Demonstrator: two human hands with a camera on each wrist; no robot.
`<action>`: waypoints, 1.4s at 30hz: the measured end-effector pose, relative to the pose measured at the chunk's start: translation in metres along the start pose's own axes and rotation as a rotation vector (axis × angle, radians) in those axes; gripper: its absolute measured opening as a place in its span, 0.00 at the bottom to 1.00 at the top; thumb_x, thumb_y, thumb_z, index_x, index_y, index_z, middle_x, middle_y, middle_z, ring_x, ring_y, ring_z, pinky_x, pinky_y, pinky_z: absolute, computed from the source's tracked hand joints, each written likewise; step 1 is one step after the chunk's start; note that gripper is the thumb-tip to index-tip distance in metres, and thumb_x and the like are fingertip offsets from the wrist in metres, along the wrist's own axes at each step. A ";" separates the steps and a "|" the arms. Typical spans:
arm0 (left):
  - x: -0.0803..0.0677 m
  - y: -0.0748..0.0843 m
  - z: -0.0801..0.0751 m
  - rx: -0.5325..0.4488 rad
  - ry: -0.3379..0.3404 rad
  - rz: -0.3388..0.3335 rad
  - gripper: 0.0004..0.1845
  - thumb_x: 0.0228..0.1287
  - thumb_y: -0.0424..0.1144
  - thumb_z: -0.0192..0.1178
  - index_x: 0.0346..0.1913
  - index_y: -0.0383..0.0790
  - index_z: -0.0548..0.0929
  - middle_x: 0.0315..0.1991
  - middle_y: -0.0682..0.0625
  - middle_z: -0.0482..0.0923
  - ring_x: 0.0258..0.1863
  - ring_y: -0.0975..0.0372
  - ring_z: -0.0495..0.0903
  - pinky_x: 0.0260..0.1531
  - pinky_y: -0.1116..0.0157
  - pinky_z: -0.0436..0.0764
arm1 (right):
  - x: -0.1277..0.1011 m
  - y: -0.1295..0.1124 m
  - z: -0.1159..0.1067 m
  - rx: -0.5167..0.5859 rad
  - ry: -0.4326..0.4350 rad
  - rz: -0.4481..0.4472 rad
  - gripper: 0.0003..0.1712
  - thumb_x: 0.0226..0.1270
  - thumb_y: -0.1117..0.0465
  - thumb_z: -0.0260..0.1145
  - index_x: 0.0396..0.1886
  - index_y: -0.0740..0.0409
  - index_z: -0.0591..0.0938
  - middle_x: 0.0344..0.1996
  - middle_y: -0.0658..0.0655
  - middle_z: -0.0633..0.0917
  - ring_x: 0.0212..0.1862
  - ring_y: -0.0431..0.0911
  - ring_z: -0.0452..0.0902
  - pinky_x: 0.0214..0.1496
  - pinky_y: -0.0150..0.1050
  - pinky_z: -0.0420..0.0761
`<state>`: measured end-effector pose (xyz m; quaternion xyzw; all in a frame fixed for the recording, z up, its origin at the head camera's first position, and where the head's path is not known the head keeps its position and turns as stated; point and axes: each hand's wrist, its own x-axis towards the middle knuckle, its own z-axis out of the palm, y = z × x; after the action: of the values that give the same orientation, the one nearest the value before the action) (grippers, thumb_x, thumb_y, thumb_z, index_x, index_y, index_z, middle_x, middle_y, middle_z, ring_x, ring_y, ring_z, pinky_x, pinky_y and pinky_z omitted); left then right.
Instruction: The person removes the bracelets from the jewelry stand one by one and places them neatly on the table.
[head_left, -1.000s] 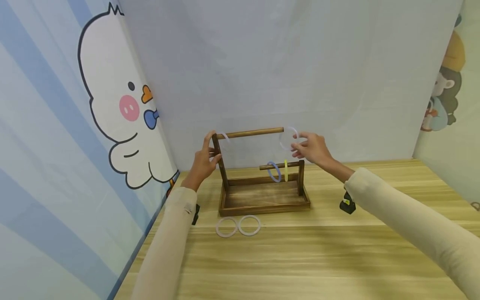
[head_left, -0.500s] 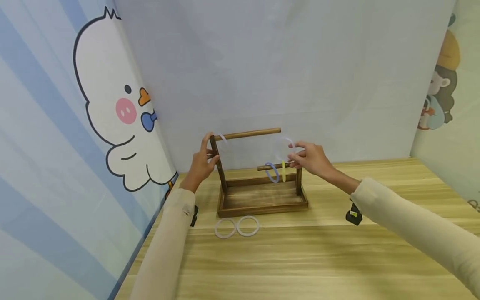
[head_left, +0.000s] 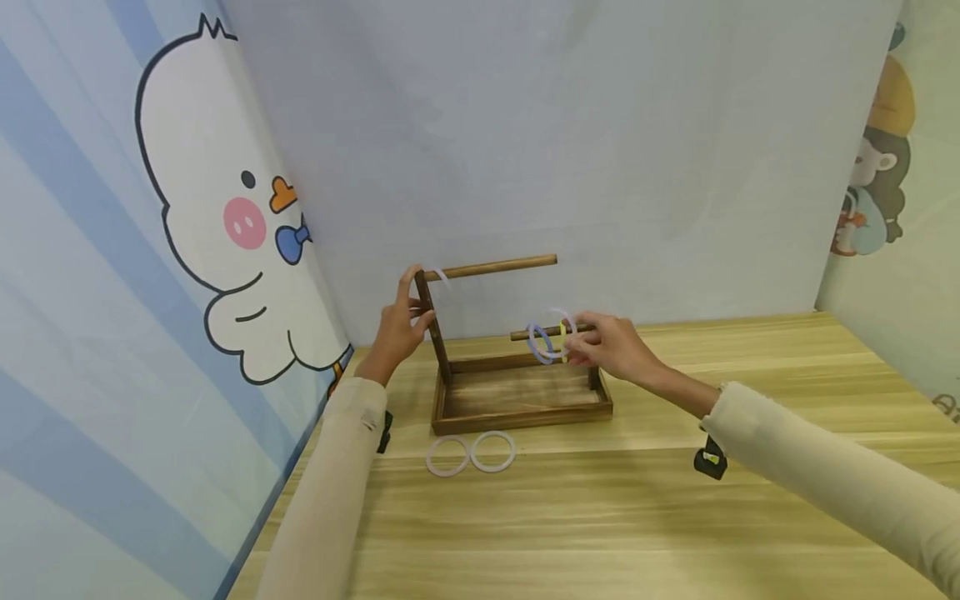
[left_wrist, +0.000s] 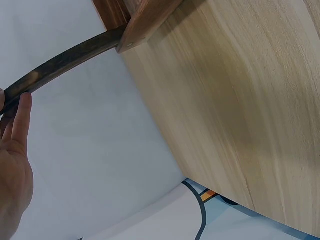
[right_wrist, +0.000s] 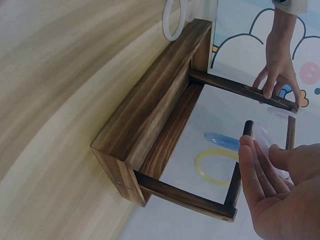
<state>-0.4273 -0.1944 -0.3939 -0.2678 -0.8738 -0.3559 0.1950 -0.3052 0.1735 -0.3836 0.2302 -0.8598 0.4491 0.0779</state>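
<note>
1 ring (head_left: pixel 557 311) in R fingers (right_wrist: pixel 251 175), prob. abv. tray (head_left: pixel 522 418)

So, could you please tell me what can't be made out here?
Head view: top of the right wooden post, hidden behind the right hand.
Left wrist view: most of the left hand, cut off by left edge.
Right wrist view: white ring, cropped by top edge.
</note>
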 end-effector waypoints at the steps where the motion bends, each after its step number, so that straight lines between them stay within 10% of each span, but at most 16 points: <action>1: 0.000 0.000 0.000 0.001 0.002 0.003 0.46 0.74 0.30 0.62 0.83 0.55 0.47 0.54 0.27 0.81 0.55 0.41 0.85 0.55 0.48 0.87 | -0.002 0.000 0.002 0.006 -0.007 -0.003 0.21 0.76 0.71 0.64 0.63 0.76 0.76 0.40 0.71 0.90 0.35 0.53 0.91 0.36 0.34 0.90; 17: 0.000 -0.003 -0.001 0.008 0.002 0.005 0.45 0.75 0.30 0.62 0.83 0.55 0.48 0.54 0.26 0.81 0.55 0.40 0.84 0.55 0.44 0.85 | -0.032 0.020 0.049 0.151 -0.163 0.070 0.21 0.73 0.74 0.66 0.62 0.78 0.76 0.37 0.69 0.90 0.36 0.64 0.90 0.39 0.52 0.91; 42: -0.002 0.002 -0.001 -0.002 0.007 0.003 0.45 0.75 0.30 0.62 0.83 0.57 0.47 0.54 0.27 0.82 0.56 0.42 0.84 0.54 0.49 0.87 | -0.056 0.035 0.075 0.170 -0.309 0.094 0.17 0.72 0.73 0.67 0.56 0.79 0.78 0.34 0.66 0.90 0.30 0.53 0.90 0.33 0.40 0.91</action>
<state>-0.4244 -0.1948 -0.3930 -0.2682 -0.8724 -0.3574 0.1982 -0.2665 0.1480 -0.4722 0.2617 -0.8303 0.4827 -0.0958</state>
